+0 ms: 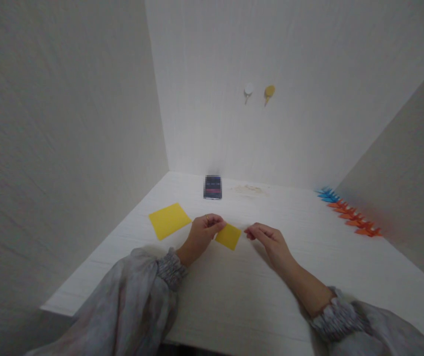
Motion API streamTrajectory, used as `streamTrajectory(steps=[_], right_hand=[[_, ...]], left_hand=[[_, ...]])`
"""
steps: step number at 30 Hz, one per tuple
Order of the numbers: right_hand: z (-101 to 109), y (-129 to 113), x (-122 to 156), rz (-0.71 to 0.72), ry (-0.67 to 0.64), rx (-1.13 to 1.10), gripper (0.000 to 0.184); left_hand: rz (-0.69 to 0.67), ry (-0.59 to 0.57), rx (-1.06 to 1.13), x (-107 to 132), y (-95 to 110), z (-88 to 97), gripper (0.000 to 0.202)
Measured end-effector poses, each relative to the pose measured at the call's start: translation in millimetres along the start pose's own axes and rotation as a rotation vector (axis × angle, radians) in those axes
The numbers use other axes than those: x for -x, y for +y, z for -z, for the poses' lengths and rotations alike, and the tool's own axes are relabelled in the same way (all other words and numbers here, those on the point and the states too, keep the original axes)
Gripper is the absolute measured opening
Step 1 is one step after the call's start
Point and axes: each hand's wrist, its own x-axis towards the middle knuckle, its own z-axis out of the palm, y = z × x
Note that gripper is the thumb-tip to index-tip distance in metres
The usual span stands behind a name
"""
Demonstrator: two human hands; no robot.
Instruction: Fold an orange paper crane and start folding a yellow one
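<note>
A small square of yellow paper (229, 237) is pinched at its upper left between the thumb and fingers of my left hand (206, 231), which wears a ring. Just to the right of the paper is my right hand (267, 241). Its fingers are curled together with the thumb, a small gap away from the paper's right corner, and nothing shows in them. Left of my left hand a larger yellow sheet (169, 220) lies flat on the white table (241, 296).
A dark, blurred rectangular object (212, 187) stands at the table's back. Along the right wall runs a row of folded blue paper pieces (327, 194) and orange paper pieces (355, 217). A white hook (248, 90) and a yellow hook (269, 92) are on the back wall.
</note>
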Motion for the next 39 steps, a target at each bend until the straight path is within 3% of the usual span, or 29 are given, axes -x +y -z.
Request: streamTrajectory(steps=[5, 17, 29, 35, 39], right_hand=[[-16.1, -5.1, 6.7, 0.057, -0.154, 0.141, 0.021], [-18.3, -9.0, 12.1, 0.063, -0.223, 0.246, 0.022], [-18.6, -9.6, 7.6, 0.023, -0.204, 0.205, 0.022], [-4.0, -7.4, 4.1, 0.043, -0.143, 0.178, 0.022], [-3.6, -5.6, 2.0, 0.033, -0.073, 0.140, 0.021]], left_hand=[[0.014, -0.139, 0.016, 5.7, -4.0, -7.9, 0.018], [0.091, -0.370, 0.053, 6.7, -9.6, -10.8, 0.023], [-0.002, -0.197, -0.006, 5.1, -7.3, -9.9, 0.020], [-0.008, -0.029, -0.055, -4.2, -10.1, 6.0, 0.025], [-0.008, -0.010, -0.071, -6.4, -10.5, 9.3, 0.027]])
